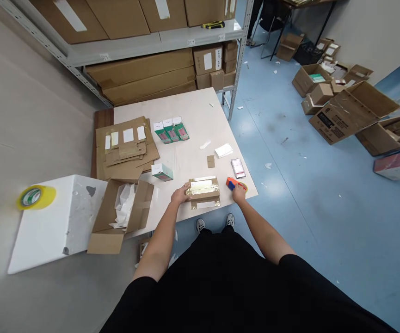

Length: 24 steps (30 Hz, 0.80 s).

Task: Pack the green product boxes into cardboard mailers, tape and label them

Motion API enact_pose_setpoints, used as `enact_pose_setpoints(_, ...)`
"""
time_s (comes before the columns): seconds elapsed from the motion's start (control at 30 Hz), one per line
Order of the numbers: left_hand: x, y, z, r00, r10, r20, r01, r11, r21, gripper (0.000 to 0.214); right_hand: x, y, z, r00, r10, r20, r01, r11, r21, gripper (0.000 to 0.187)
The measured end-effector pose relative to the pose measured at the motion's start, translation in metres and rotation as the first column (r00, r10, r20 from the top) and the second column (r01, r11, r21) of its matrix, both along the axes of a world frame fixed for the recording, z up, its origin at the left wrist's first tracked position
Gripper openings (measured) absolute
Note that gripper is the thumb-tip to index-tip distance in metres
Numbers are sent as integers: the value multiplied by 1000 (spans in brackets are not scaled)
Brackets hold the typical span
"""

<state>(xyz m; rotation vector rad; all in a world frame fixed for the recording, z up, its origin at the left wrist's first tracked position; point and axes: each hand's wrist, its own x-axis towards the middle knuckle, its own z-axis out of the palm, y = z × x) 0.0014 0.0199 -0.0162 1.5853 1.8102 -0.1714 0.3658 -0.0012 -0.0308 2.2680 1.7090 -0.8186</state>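
At the table's near edge lies a small cardboard box (204, 188), with shiny tape and pale labels on its top and near side. My left hand (180, 195) grips its left end, fingers on the edge. To the right of the box, my right hand (239, 194) is closed on an orange and blue tape dispenser (232, 183) with a yellowish roll beside the fingers. Just beyond the dispenser is a small blurred item (237, 168). A small brown cardboard piece (210, 161) and white cards (224, 150) lie behind the box.
A green and white carton (162, 172) stands left of the box, with three similar cartons (171, 130) farther back. Flattened cardboard (125, 143) is stacked at left. An open box (144, 206) holds white paper. A metal shelf (130, 48) borders the table's back.
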Motion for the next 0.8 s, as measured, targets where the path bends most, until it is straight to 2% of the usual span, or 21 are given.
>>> enact_pose_setpoints(0.1, 1, 1, 0, 1000, 7, 10, -7, 1000, -2, 93, 0, 0, -5, 998, 9, -60, -14, 996, -88, 51)
enact_pose_setpoints(0.2, 2, 3, 2, 1000, 3, 21, -3, 1000, -12, 93, -11, 8, 0, 997, -33, -72, 31, 999, -31, 40)
enact_pose_setpoints(0.27, 3, 3, 3, 1000, 2, 30, -1, 1000, -20, 95, -25, 16, 6, 986, -23, -167, 29, 999, 30, 40)
enact_pose_setpoints(0.33, 7, 2, 3, 998, 22, 52, -21, 1000, -11, 95, -43, 25, 13, 953, 13, -302, -7, 1000, 21, 46)
enact_pose_setpoints(0.43, 25, -7, -2, 982, 163, 90, -168, 984, 55, 75, -70, 32, 16, 943, -7, -331, -3, 1000, -29, 56)
enact_pose_setpoints(0.47, 33, -11, -5, 966, 238, 100, -247, 965, 88, 65, -76, 33, 15, 947, -15, -320, 4, 999, -37, 57)
enact_pose_setpoints(0.53, 49, -20, -12, 927, 361, 102, -373, 913, 163, 59, -83, 34, 13, 952, -31, -305, 19, 999, -41, 55)
enact_pose_setpoints(0.6, 60, -27, -21, 905, 412, 103, -425, 882, 204, 64, -81, 33, 9, 952, -42, -303, 36, 999, -26, 48)
enact_pose_setpoints(0.67, 62, -31, -28, 892, 436, 117, -452, 870, 200, 78, -76, 34, 7, 949, -41, -313, 44, 999, 3, 40)
enact_pose_setpoints(0.73, 57, -31, -35, 860, 483, 162, -507, 846, 168, 93, -69, 35, 7, 943, -25, -332, 38, 999, 30, 34)
enact_pose_setpoints(0.8, 49, -29, -40, 804, 545, 240, -581, 805, 119, 97, -64, 36, 9, 936, -2, -352, 20, 999, 45, 30)
